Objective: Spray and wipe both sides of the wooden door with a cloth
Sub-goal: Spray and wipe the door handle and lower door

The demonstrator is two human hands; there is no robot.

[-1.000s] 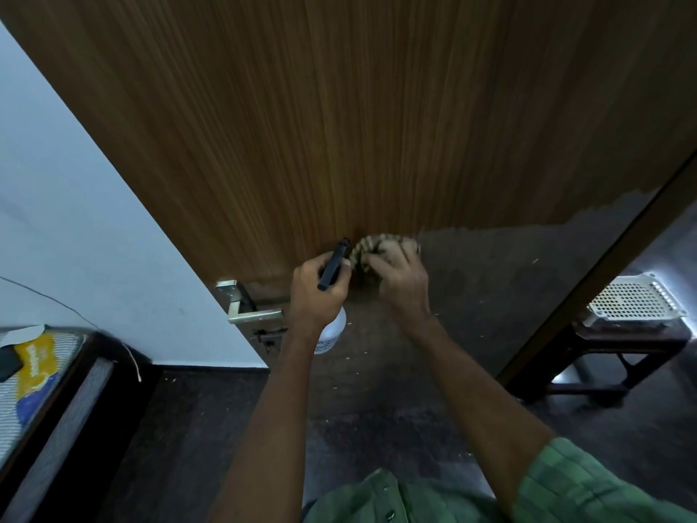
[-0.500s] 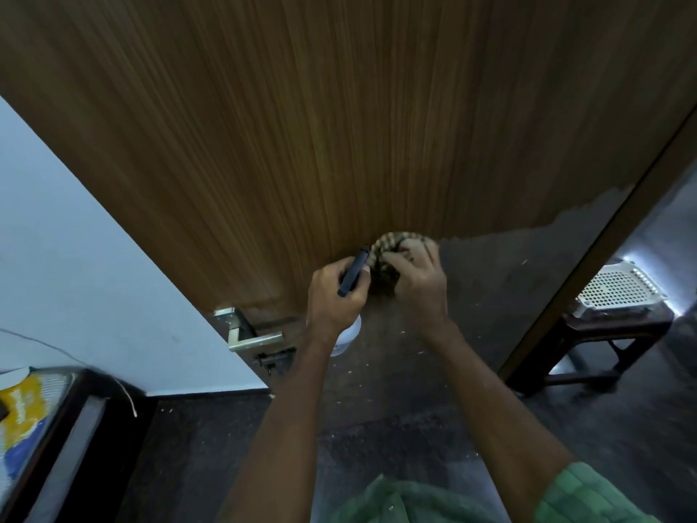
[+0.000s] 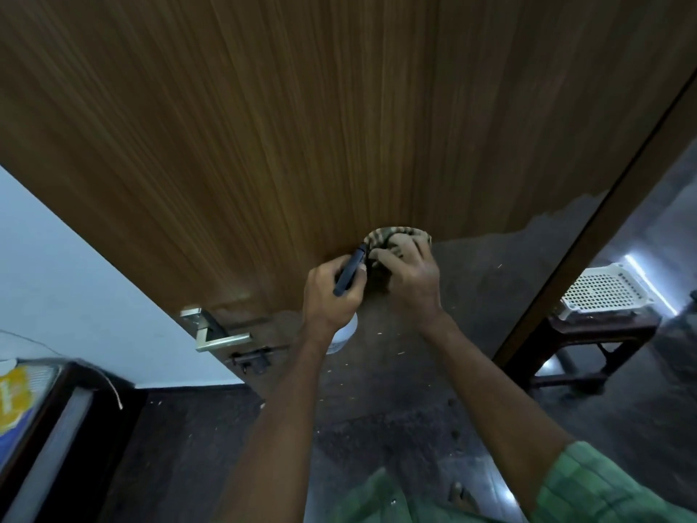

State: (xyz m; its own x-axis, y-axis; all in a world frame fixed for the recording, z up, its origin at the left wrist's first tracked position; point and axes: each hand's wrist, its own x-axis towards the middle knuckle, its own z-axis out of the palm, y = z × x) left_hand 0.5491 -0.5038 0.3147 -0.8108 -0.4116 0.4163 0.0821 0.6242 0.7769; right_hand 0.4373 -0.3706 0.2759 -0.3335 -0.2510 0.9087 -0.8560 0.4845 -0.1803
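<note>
Door (image 3: 339, 126): brown wood grain, fills the upper view; lower part grey and dull. Metal handle (image 3: 215, 332) and dark latch (image 3: 252, 360) at its left edge.
Left hand (image 3: 332, 296): fingers curled round a spray bottle (image 3: 345, 335), white body below the fist, dark nozzle pointing up at the cloth.
Right hand (image 3: 409, 275): fingers bent over a bunched striped cloth (image 3: 388, 235), pressing it to the door.
White perforated basket (image 3: 603, 292) on a dark stool (image 3: 588, 341), right.
</note>
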